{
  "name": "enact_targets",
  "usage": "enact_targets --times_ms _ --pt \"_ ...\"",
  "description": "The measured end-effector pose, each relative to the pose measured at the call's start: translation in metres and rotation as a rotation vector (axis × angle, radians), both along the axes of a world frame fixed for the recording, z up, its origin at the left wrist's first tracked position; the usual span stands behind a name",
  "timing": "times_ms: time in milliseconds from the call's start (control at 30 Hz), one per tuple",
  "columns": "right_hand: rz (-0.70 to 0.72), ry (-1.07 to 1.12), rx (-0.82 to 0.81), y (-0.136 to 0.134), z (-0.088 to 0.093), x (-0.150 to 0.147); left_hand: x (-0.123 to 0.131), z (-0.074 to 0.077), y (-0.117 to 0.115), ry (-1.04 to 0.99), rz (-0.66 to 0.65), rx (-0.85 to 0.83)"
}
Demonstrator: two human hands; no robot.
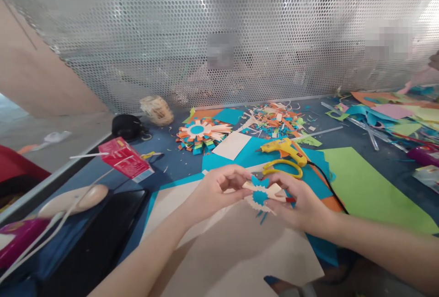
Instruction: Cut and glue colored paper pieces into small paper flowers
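Between my two hands is a small paper flower (260, 198) with a blue centre and cream fringed petals, plus blue strips above and below it. My left hand (222, 189) pinches its left edge between thumb and fingers. On the other side, my right hand (295, 198) grips the flower's right edge. Just beyond my fingers lie scissors (286, 164) with yellow handles, their blades partly hidden. A yellow glue gun (286, 149) rests behind them on blue paper (222, 165). Large cream sheets (219, 256) spread beneath my hands.
A finished-looking layered paper flower (199, 132) and a heap of paper scraps (279, 121) lie farther back. Green paper (370, 187) is at right, crossed nearby by the black cord (329, 187). A pink drink carton (126, 159) and black tablet-like slab (99, 242) are left. Perforated metal (171, 36) stands behind.
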State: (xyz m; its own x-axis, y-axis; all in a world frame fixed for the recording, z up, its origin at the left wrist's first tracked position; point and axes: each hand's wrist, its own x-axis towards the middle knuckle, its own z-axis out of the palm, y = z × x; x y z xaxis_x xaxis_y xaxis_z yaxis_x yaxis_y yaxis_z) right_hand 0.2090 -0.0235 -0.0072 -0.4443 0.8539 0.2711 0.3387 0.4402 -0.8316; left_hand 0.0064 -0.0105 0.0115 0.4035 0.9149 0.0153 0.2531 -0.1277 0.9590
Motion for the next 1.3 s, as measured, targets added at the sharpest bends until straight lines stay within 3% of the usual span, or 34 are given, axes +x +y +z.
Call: enact_targets --times_ms 133,267,400,567,667,733,833,933,1167,1300 --pt "-0.095 -0.005 0.085 0.008 0.001 0.002 0.006 -0.001 -0.001 0.114 0.02 0.077" --pt "-0.218 0.035 0.074 0.017 0.002 0.006 0.006 -0.014 0.007 0.172 -0.032 0.071" --pt "-0.129 0.069 0.008 0.017 0.0 0.005 0.011 -0.025 0.008 0.006 -0.025 -0.01" --pt "-0.031 0.056 0.042 0.014 0.002 0.005 0.018 -0.024 0.004 -0.045 -0.055 -0.019" --pt "-0.064 -0.003 0.185 0.022 0.009 0.013 0.014 -0.023 0.006 0.013 0.055 0.018" --pt "-0.163 -0.093 0.266 0.034 0.013 0.02 0.008 -0.025 0.009 0.079 0.157 0.053" --pt "-0.494 -0.465 0.327 0.055 0.014 0.032 0.0 -0.026 0.014 0.166 0.29 0.252" --pt "-0.707 -0.799 0.18 0.072 0.009 0.04 -0.005 -0.022 0.018 0.252 0.316 0.582" --pt "-0.623 -0.849 0.053 0.09 0.001 0.037 -0.011 -0.019 0.02 0.492 0.238 1.196" --pt "-0.607 -0.813 0.027 0.09 0.004 0.034 -0.013 -0.023 0.021 0.631 0.173 1.351"
